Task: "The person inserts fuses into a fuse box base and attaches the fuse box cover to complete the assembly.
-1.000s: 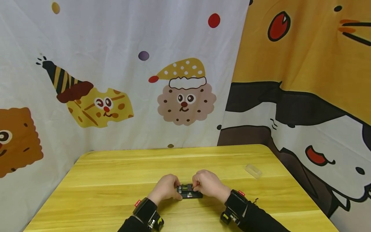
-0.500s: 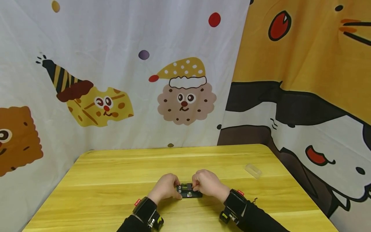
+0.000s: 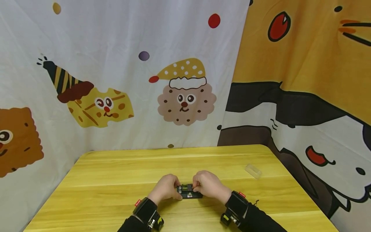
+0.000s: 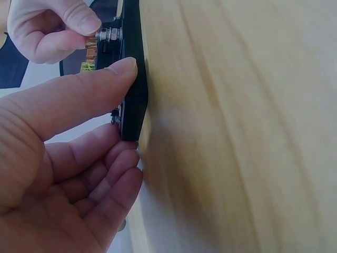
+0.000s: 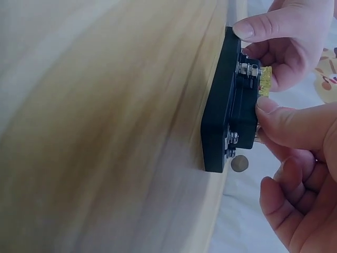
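Observation:
A black fuse holder (image 3: 191, 195) with metal bolts and nuts (image 5: 247, 69) rests on the wooden table, low in the head view. My left hand (image 3: 166, 187) grips its left end, the thumb (image 4: 113, 79) on the near edge and fingers behind. Across the raised middle of the holder lies a yellow fuse (image 5: 265, 79) with copper-coloured parts. My right hand (image 3: 209, 184) pinches with thumb and forefinger at the right end of the fuse, beside a bolt. I cannot tell whether the fuse end or a nut is between those fingertips.
A clear plastic cover (image 3: 253, 171) lies farther back to the right on the table (image 3: 130, 167). Patterned cloth (image 3: 121, 58) hangs behind the table and along its right side. Both wrists wear black camera straps (image 3: 236, 203).
Both hands keep their places on the fuse holder, with only the slightest shift at the right hand. The clear cover has not moved.

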`<state>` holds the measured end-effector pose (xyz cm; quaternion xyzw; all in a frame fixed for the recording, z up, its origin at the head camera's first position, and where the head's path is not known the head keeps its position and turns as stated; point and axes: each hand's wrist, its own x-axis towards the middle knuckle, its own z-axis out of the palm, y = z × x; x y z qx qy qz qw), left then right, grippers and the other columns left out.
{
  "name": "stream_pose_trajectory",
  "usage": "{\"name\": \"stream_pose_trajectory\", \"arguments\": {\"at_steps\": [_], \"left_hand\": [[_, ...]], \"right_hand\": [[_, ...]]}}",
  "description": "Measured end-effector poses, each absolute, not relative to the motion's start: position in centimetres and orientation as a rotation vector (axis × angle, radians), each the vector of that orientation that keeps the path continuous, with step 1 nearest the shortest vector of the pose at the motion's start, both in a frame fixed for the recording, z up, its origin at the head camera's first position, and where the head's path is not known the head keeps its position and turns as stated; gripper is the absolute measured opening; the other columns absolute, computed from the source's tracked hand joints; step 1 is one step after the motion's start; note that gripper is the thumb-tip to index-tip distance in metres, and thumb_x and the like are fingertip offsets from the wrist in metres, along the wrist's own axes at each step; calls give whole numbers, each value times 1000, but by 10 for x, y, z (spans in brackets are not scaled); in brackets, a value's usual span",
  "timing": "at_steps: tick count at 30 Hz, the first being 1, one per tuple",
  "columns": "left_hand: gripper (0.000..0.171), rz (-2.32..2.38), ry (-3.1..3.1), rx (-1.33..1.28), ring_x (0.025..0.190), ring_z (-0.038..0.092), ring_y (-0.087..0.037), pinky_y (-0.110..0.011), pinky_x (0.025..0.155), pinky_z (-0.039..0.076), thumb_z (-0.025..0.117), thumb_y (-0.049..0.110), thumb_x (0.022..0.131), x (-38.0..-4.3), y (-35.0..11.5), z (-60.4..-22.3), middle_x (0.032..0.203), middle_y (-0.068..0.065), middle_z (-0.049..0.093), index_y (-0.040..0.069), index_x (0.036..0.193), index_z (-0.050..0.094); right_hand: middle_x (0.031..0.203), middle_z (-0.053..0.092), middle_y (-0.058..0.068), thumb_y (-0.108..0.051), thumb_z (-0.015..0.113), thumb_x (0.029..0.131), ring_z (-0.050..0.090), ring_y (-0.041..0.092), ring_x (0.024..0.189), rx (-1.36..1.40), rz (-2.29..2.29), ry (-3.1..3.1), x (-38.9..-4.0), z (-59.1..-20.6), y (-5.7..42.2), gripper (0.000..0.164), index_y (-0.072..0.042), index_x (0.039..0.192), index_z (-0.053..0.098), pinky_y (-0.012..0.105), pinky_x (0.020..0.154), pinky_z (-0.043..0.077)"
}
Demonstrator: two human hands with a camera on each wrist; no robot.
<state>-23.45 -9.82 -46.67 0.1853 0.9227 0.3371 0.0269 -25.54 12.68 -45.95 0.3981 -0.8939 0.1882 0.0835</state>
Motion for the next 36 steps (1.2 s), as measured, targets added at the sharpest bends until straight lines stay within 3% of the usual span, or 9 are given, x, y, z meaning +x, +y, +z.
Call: {"name": "stream_pose_trajectory", "arguments": {"at_steps": [8, 15, 27, 36], "left_hand": [[38, 1041, 2845, 585, 66, 49, -13, -31, 64, 44, 95, 14, 59, -235, -98, -468, 76, 1, 58, 6, 86, 69], [38, 1061, 2830, 565, 67, 49, -15, -32, 64, 44, 94, 13, 60, -234, -98, -468, 77, 1, 57, 6, 87, 69], [39, 1070, 2825, 569, 70, 50, -15, -34, 67, 47, 94, 12, 63, -230, -99, -466, 81, 0, 59, 4, 91, 69], [38, 1062, 2820, 571, 71, 50, -15, -35, 68, 47, 94, 13, 63, -232, -99, -467, 82, 1, 59, 6, 91, 69]], "right_hand": [[76, 54, -18, -17, 86, 78, 49, -1, 69, 1184, 566, -2715, -258, -462, 131, 22, -26, 76, 65, 20, 63, 45], [77, 60, -14, -21, 85, 79, 53, 3, 68, 1158, 640, -2685, -259, -457, 140, 16, -21, 82, 69, 24, 63, 46], [86, 65, -7, -22, 83, 81, 59, 11, 76, 913, 648, -2724, -270, -462, 176, 19, -14, 93, 72, 29, 69, 49], [92, 67, -1, -19, 82, 82, 62, 21, 86, 640, 672, -2763, -279, -454, 218, 22, -10, 100, 72, 40, 77, 50]]}}
